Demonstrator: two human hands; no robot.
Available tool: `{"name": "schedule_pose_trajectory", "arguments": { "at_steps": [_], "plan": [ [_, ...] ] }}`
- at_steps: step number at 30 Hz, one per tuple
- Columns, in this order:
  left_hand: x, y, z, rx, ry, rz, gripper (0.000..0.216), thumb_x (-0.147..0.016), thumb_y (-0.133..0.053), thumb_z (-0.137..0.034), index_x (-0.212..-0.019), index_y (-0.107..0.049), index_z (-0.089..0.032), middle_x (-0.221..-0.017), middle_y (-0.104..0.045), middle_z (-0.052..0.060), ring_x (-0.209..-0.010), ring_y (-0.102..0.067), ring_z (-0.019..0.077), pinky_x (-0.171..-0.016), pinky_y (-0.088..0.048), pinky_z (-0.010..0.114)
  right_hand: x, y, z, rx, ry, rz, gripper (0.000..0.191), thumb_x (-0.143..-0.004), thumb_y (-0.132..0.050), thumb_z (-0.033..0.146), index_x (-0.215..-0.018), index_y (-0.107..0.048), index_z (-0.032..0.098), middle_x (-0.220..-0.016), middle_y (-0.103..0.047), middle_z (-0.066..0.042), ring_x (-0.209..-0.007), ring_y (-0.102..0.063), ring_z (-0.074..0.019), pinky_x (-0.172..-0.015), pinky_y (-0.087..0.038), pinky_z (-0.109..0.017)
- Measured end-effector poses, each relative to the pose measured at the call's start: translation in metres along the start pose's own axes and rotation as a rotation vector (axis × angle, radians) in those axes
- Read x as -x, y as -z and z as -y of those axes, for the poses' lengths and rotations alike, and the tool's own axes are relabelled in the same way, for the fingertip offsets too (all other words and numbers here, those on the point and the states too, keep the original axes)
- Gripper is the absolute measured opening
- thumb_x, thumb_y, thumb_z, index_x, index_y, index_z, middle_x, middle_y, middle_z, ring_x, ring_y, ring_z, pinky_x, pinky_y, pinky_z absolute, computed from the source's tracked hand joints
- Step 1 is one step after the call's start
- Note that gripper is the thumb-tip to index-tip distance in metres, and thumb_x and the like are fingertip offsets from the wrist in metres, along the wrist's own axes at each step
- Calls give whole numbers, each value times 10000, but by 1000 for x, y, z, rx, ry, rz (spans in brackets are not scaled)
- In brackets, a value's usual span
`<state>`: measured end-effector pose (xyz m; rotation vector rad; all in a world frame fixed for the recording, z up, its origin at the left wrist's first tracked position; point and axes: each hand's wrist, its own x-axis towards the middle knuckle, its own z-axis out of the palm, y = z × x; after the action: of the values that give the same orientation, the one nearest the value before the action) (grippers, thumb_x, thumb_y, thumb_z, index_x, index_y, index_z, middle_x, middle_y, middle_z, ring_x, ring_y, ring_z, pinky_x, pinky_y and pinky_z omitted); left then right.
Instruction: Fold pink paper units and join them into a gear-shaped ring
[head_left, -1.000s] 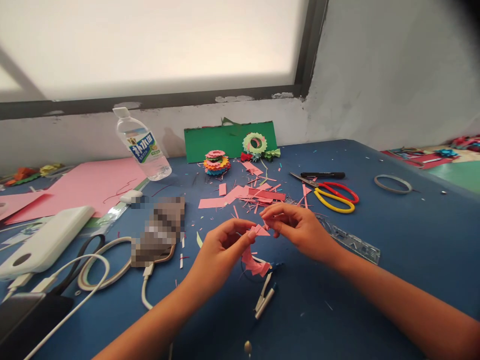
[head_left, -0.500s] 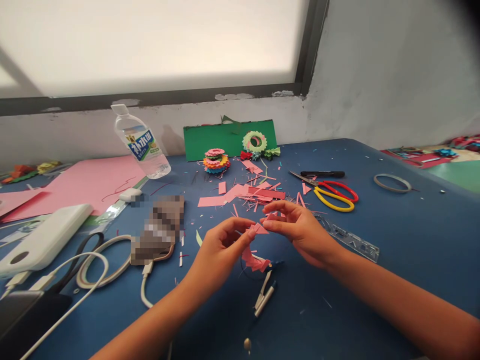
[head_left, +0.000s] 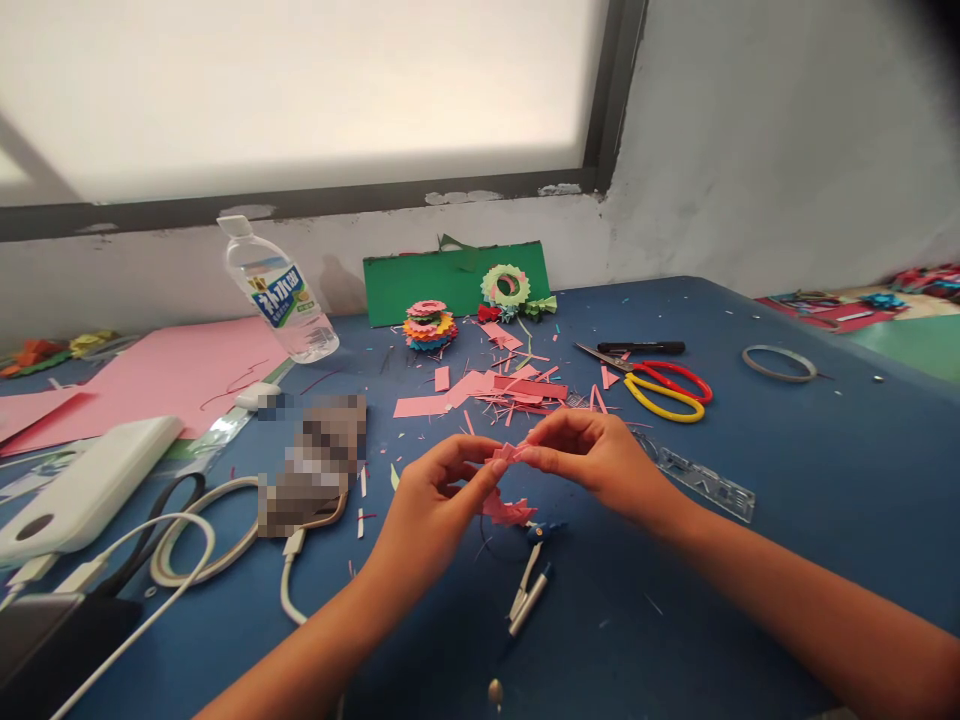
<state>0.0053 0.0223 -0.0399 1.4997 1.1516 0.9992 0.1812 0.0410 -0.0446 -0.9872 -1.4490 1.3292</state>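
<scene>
Above the counter (head_left: 675, 620), the left hand (head_left: 442, 500) pinches a pink folded-paper chain (head_left: 511, 512) near its upper end, where the right hand (head_left: 600, 462) also grips, apparently fitting folds together, which calls for careful alignment.

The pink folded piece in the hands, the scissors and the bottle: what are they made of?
Pink folded piece: looks like paper, matte, with thin edges and sharp creases.
Scissors: blades look like smooth grey metal; the red and yellow handles are probably plastic, smooth and evenly coloured.
Bottle: glossy and see-through, so probably clear plastic, but looks alone can't settle it.
</scene>
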Motion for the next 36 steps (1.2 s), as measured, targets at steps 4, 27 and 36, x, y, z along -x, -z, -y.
{"name": "schedule_pose_trajectory", "arguments": {
  "at_steps": [4, 27, 36],
  "plan": [
    [1, 0, 1, 87, 20, 23, 183, -789, -604, -321, -880, -583, -164, -633, -649, -22, -600, -673, 159, -619, -530, 263, 0, -1, -2, -3, -16, 48, 199, -664, -732, 306, -743, -605, 176, -735, -634, 3, -690, -598, -117, -652, -472, -249],
    [2, 2, 6, -24, 17, 74, 238, -784, -607, -337, -941, -651, -165, -578, -668, 14, -569, -634, 159, -569, -494, 259, 4, -4, 2, 17, -38, 48, 194, -648, -742, 319, -713, -637, 169, -744, -676, -17, -713, -637, -142, -685, -511, -277],
    [4, 2, -1, -86, -180, 26, 89, -771, -626, -230, -842, -665, -192, -760, -675, 13, -639, -646, 145, -573, -513, 236, 7, -5, 9, 23, 44, 35, 154, -644, -739, 267, -753, -664, 188, -698, -676, 8, -685, -653, -140, -676, -548, -270]
  ]
}}
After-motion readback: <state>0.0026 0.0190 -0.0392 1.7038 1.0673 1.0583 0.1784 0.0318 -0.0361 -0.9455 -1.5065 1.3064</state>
